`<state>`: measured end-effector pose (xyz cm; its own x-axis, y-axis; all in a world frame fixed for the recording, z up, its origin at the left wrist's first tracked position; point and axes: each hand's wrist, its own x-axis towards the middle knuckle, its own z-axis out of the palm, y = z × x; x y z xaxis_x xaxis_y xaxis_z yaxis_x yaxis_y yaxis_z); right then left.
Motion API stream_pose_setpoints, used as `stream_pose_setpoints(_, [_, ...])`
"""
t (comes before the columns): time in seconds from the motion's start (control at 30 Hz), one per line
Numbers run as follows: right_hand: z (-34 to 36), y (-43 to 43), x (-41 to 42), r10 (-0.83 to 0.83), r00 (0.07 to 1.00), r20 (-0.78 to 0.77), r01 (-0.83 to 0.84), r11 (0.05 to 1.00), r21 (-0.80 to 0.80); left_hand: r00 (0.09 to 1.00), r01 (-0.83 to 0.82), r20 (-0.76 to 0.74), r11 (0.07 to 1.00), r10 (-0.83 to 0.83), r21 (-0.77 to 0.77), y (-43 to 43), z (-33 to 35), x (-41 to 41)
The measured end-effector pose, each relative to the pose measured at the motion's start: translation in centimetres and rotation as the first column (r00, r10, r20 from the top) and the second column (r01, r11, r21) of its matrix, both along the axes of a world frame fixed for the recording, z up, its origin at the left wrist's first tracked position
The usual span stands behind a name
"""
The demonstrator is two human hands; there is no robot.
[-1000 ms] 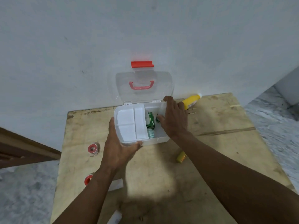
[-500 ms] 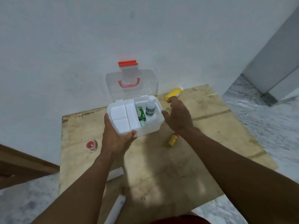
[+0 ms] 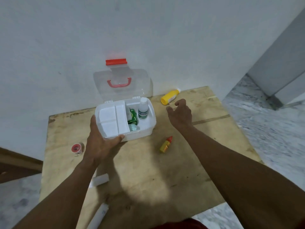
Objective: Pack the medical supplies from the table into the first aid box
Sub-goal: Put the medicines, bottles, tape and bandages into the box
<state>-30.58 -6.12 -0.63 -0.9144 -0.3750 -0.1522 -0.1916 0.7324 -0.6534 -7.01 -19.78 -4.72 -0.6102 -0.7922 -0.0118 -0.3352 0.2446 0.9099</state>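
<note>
The white first aid box [image 3: 149, 128] stands open on the wooden table [image 3: 145, 176], its clear lid [image 3: 122, 83] leaning on the wall. Inside are a white insert tray [image 3: 112, 120], a green packet [image 3: 132, 116], a white bottle [image 3: 143, 109] standing upright and a pale roll [image 3: 133, 128]. My left hand [image 3: 100, 142] grips the box's front left corner. My right hand [image 3: 179, 114] hovers empty, fingers spread, right of the box and just below a yellow bottle [image 3: 170, 97] lying on its side. A small yellow dropper with a red cap [image 3: 165, 144] lies in front.
A red-centred tape roll [image 3: 76, 148] sits near the table's left edge. A white packet [image 3: 100, 179] shows under my left forearm, and a white tube [image 3: 98, 215] lies at the near edge. The wall is close behind the box. Floor drops away on the right.
My right hand has come out of the box and moved right toward the yellow bottle, leaving the white bottle standing inside. The left hand keeps its hold on the box.
</note>
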Motion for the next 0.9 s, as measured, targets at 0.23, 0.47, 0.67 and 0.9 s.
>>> stream_pose_setpoints(0.23, [-1.9, -5.0, -6.9, -0.068, 0.988, 0.138, 0.072, 0.997, -0.024, 0.999, 0.012, 0.050, 0.998, -0.015, 0.056, -0.1, 1.1, -0.7])
stream_pose_setpoints(0.47, [-3.7, -7.6, -10.8, -0.076, 0.980, 0.182, 0.061, 0.994, 0.086, 0.995, -0.011, 0.097, 0.999, 0.006, 0.049, 1.0, 2.4, -1.7])
stream_pose_setpoints(0.67, [-3.8, -8.8, -11.9, -0.239, 0.943, 0.233, 0.230, 0.971, 0.063, 0.993, -0.027, 0.119, 0.997, 0.019, 0.073, 1.0, 2.6, -2.0])
stream_pose_setpoints(0.9, [-3.3, -7.4, -11.8, -0.167, 0.922, 0.351, 0.185, 0.983, -0.019, 0.989, -0.035, 0.147, 0.997, 0.025, 0.064, 1.2, 2.7, -1.9])
